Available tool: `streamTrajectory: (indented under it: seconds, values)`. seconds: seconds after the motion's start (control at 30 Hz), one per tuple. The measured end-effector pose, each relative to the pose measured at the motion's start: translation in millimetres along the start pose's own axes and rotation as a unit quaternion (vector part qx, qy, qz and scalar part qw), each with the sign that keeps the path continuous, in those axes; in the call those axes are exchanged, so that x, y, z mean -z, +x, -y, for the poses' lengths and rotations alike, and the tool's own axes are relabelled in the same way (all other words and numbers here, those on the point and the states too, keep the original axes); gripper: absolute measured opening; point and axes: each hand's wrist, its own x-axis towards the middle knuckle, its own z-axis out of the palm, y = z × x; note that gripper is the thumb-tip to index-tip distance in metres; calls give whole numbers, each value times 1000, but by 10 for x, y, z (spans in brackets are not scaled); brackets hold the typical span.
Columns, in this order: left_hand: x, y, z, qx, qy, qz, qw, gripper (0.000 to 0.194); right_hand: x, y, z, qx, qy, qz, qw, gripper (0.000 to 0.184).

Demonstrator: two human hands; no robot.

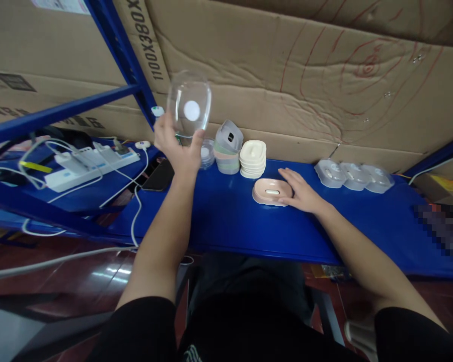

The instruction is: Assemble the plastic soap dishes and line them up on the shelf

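Observation:
Raised above the back left of the blue table, my left hand [179, 146] grips a clear plastic cover [183, 98] that has a round white spot on it. My right hand [302, 193] rests with fingers apart against the right side of a pink oval dish [270, 187], which lies on the table. A pale slot shows in the middle of that dish. Behind it stand a stack of cream-coloured pieces [253, 157] and a stack of pastel and grey containers [228, 151]. More clear covers [207, 155] are stacked beside them, partly behind my left wrist.
Several lidded containers [353, 176] stand in a row at the back right of the blue table [234, 221]. A white power strip [90, 168] with cables and a dark phone [159, 176] lie at left. Blue frame posts [115, 42] and cardboard [241, 60] bound the back.

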Motion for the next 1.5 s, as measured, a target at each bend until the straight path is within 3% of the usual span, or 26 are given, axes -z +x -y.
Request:
streamTrajectory:
  seconds: [0.1,0.17,0.23,0.3,0.47,0.57,0.7,0.77,0.83,1.03,1.2,1.37,1.5]
  values:
    - [-224,-209,-158,-76,-144,-6,987,78,40,10,51,-1,-31,-87,996,115]
    - [-398,-440,-350,-75,-245,71,964,86,48,8,71,10,-59,-149,987,123]
    - [-529,-692,-573,-15,-287,188,939,86,46,-3,76,41,-85,-189,977,125]
    - [-594,-895,-764,39,-306,300,903,89,51,-23,75,68,-98,-199,973,123]
    - [-607,-991,-871,129,-260,407,866,91,135,-54,139,-12,-98,-128,987,127]
    - [-630,-931,-804,145,-225,429,862,85,155,-34,215,-41,-72,-89,993,126]
    - [-643,-915,-789,153,-196,429,869,66,124,-2,227,-85,-26,-100,991,118]
    - [-621,-915,-804,125,-151,431,881,60,122,-1,165,-106,17,-99,989,115]
    - [-591,-912,-815,82,-94,446,886,71,137,-11,73,-110,62,-72,989,112]
    - [-568,-910,-823,17,-25,501,865,65,191,-64,-120,-125,76,23,989,103]
    - [-548,-908,-841,-2,2,510,860,54,184,-78,-151,-112,45,64,991,106]
    - [-544,-918,-840,-10,41,533,845,59,151,-73,-133,-76,65,52,994,123]
    - [-579,-940,-824,-8,68,539,839,58,118,-35,-70,-34,89,61,994,103]
